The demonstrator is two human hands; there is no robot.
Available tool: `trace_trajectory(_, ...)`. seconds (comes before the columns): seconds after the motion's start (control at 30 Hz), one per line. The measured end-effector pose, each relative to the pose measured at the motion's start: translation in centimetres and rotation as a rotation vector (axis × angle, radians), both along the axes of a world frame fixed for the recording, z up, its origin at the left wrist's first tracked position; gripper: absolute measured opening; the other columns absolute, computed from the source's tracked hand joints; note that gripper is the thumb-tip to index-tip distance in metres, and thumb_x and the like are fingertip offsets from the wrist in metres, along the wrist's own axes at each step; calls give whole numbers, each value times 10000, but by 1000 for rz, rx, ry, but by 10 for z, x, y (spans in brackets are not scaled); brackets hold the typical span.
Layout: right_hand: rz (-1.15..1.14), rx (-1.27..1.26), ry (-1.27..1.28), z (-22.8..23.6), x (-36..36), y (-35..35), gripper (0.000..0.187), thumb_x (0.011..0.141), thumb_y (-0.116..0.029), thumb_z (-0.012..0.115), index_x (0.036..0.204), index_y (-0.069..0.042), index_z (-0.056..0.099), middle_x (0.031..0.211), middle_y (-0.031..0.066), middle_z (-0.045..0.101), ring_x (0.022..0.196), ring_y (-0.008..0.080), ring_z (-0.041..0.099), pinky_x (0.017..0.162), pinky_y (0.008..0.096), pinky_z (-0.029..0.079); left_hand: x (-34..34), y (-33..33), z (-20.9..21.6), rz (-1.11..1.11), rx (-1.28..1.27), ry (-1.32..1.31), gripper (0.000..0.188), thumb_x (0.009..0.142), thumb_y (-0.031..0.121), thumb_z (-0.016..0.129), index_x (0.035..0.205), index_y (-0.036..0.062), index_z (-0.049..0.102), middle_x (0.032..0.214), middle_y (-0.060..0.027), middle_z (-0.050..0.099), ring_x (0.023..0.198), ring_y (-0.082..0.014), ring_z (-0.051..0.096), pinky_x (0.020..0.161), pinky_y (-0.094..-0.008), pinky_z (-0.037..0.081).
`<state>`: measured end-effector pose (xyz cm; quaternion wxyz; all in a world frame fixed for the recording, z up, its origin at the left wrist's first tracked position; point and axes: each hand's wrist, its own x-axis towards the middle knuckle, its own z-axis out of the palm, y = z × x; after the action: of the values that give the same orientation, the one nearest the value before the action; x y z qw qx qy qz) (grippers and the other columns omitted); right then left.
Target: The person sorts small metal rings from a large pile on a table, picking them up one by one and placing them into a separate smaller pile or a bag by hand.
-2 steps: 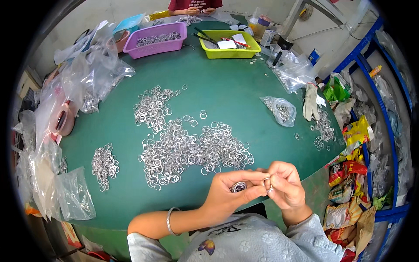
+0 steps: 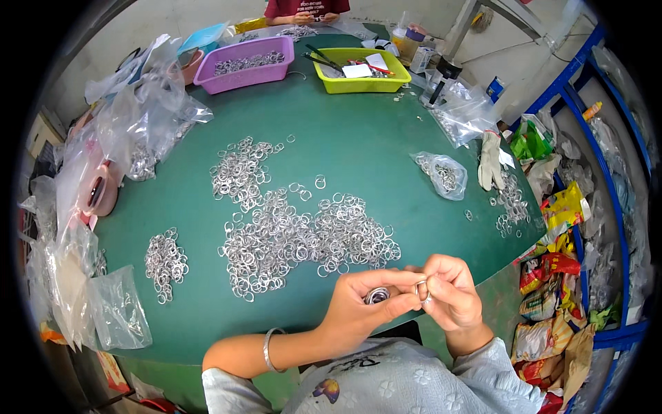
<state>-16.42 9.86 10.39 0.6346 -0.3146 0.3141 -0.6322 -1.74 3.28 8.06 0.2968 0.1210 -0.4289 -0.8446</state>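
Note:
My left hand (image 2: 365, 297) is closed around several metal rings (image 2: 376, 296) bunched in its palm. Its thumb and forefinger pinch one side of a single silver ring (image 2: 421, 290). On the other side of that ring, my right hand (image 2: 452, 293) is closed, with thumb and fingertips pressed on it. Fingers partly cover the ring, so its full shape is hidden. Just beyond my hands a wide heap of silver rings (image 2: 303, 231) lies on the green tabletop (image 2: 358, 148). A smaller heap of rings (image 2: 241, 169) adjoins it at the far left.
At left lies a small ring pile (image 2: 165, 264) near clear plastic bags (image 2: 121, 307). A purple basin (image 2: 241, 65) and a yellow-green basin (image 2: 365, 72) stand at the back. A bag of rings (image 2: 441, 176) and a glove (image 2: 490, 162) lie right. Across the table sits another person (image 2: 307, 10).

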Motion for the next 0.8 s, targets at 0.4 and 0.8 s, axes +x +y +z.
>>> trace_trajectory(0.4,-482,-45,631,-20,-32,-16,64,838,-33,514,834,16,555,723,63,578,632,107,548,611,238,450,-2,-2,-7,118,115,-214,337,833,131,569,1135,-3,506,825,-4,559,663,-34,471,590,-181,397)
trace_trajectory(0.8,-715,72,1582,-81,-142,-57,151,762,-85,589,870,19,607,782,155,604,723,262,578,659,331,447,6,-10,-59,142,505,-282,246,891,175,471,1067,5,502,645,31,404,496,-31,278,424,-172,232)
